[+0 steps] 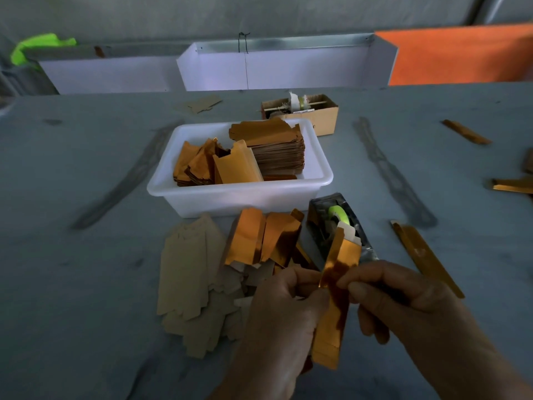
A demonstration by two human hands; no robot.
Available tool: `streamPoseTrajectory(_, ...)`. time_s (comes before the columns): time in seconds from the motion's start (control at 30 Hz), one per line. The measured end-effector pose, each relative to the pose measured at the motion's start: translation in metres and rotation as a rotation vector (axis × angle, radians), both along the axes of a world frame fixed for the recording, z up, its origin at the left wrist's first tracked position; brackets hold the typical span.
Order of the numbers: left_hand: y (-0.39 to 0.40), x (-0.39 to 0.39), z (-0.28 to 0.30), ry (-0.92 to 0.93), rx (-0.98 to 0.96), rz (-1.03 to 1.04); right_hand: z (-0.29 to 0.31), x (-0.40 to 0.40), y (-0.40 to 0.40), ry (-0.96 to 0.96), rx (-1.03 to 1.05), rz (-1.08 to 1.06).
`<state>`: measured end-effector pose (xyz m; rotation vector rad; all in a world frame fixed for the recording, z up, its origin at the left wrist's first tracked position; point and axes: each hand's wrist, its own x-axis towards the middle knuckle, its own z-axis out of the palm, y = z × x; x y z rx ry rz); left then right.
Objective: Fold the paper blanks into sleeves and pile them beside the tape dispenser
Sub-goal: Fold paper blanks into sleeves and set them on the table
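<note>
A grey worktable (86,174) spreads under a row of white panels (277,69) and an orange sheet (461,54) at its far edge. At the table's centre sits a white plastic tub (230,194) holding a tall stack of copper-foil paper blanks (274,148) on its right side and looser folded foil pieces (202,166) on its left. Behind the tub stands a small open cardboard box (323,115). In front of the tub, a fanned heap of blanks lying plain side up (190,278) rests just left of a pile of folded foil sleeves (259,238), which lies directly beside the dark tape dispenser (337,226) with its green-cored roll. Flat foil strips (427,258) lie scattered to the right. Nearest the camera, the left hand (277,319) and right hand (403,295) both pinch a narrow, partly folded foil sleeve (334,301), fingers curled around its long edges, holding it upright above the table in front of the dispenser.
</note>
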<state>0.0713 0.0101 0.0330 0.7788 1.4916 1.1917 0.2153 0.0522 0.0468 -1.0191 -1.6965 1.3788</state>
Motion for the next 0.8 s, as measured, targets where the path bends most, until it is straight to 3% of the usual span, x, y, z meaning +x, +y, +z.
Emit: streamPoseTrajectory(0.8, 0.002, 0.003, 0.009, -0.013, 0.073, -0.164, 0.02, -0.006, 0.003, -0.414, 0.235, -0.115)
